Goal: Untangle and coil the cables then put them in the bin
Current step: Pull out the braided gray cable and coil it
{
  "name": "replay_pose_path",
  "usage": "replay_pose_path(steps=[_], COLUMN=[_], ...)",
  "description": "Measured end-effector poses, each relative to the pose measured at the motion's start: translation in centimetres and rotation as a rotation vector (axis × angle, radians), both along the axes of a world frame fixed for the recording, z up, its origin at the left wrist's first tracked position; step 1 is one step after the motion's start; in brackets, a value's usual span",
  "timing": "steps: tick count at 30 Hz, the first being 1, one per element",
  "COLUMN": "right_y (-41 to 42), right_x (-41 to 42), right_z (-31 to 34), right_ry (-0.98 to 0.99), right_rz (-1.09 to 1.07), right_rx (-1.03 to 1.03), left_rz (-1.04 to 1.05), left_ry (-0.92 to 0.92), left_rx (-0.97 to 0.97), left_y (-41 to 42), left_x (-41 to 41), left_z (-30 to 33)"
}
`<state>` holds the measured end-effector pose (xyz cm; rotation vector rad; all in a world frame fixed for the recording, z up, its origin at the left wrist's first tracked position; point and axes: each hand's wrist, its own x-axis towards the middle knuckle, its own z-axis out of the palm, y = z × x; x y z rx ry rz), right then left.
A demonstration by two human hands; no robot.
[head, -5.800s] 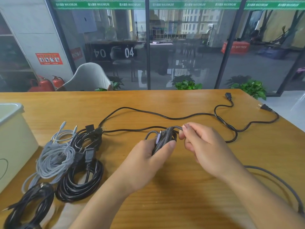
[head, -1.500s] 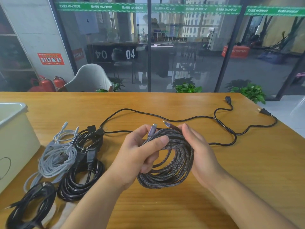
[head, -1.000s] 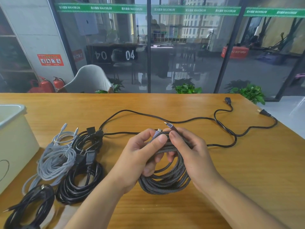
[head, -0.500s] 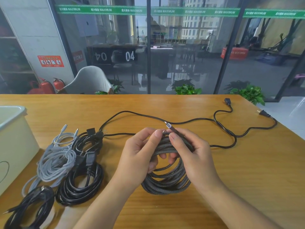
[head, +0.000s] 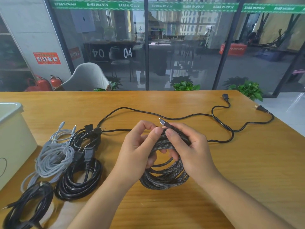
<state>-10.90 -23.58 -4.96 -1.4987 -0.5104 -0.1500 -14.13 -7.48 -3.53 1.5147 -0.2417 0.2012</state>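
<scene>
While gripped, braided cable coil [head: 164,177] between hands.

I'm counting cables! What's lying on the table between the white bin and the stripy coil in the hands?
In the head view, a grey cable bundle and a black power-cord coil lie between the bin and the braided coil.

Braided grey cable [head: 162,177] coiled at centre, upright, bottom resting on tabletop [head: 247,171], plug end sticking out at 12. Grey, black coils [head: 77,177] piled at 9. Loose black cord [head: 189,115] uncoiled, 12–2. Bin [head: 11,141] far 9.
</scene>
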Motion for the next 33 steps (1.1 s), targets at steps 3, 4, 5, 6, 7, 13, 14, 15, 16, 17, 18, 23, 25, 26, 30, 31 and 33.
replay_pose_path(steps=[3,4,5,6,7,13,14,15,16,17,18,23,25,26,30,31,33], right_y=[0.4,0.5,0.6,0.7,0.6,0.2,0.2,0.3,0.3,0.3,0.3,-0.3,-0.2,-0.1,-0.4,-0.7,-1.5], right_x=[-0.3,-0.3,-0.4,-0.3,-0.2,0.5,0.4,0.4,0.3,0.3,0.4,0.5,0.5,0.6,1.3,1.5,1.9], right_z=[0.1,0.2,0.3,0.4,0.6,0.4,0.2,0.2,0.2,0.2,0.3,0.1,-0.1,-0.2,-0.6,-0.6,-0.4], right_ry=[0.009,0.012,0.013,0.016,0.023,0.178,0.188,0.194,0.202,0.217,0.236,0.333,0.366,0.373,0.325,0.323,0.334], right_rz=[-0.055,-0.07,-0.084,-0.102,-0.128,-0.22,-0.2,-0.177,-0.152,-0.128,-0.108,-0.029,-0.028,-0.041,-0.135,-0.164,-0.199], right_rx=[0.033,0.039,0.046,0.055,0.065,0.192,0.191,0.182,0.173,0.165,0.158,0.156,0.214,0.244,0.272,0.273,0.242], left_rz=[0.057,0.078,0.095,0.1,0.102,0.124,0.132,0.134,0.131,0.128,0.124,0.116,0.135,0.146,0.202,0.221,0.257], left_ry=[-0.07,-0.103,-0.131,-0.15,-0.161,-0.107,-0.104,-0.099,-0.094,-0.086,-0.076,-0.042,-0.037,-0.037,-0.023,-0.012,0.002], left_rx=[0.076,0.13,0.181,0.214,0.236,0.19,0.19,0.183,0.17,0.157,0.145,0.151,0.16,0.163,0.163,0.148,0.118], left_y=[-0.3,-0.3,-0.4,-0.5,-0.6,-1.2,-1.1,-0.9,-0.8,-0.7,-0.5,-0.7,-0.7,-0.6,0.0,0.3,0.9], left_x=[-0.1,-0.2,-0.2,-0.3,-0.3,-0.1,-0.1,0.0,0.0,0.0,0.1,0.2,0.3,0.3,0.3,0.4,0.6], left_z=[-0.5,-0.6,-0.7,-0.7,-0.8,-1.4,-1.3,-1.2,-1.2,-1.2,-1.2,-1.3,-1.3,-1.3,-1.1,-1.1,-1.0])
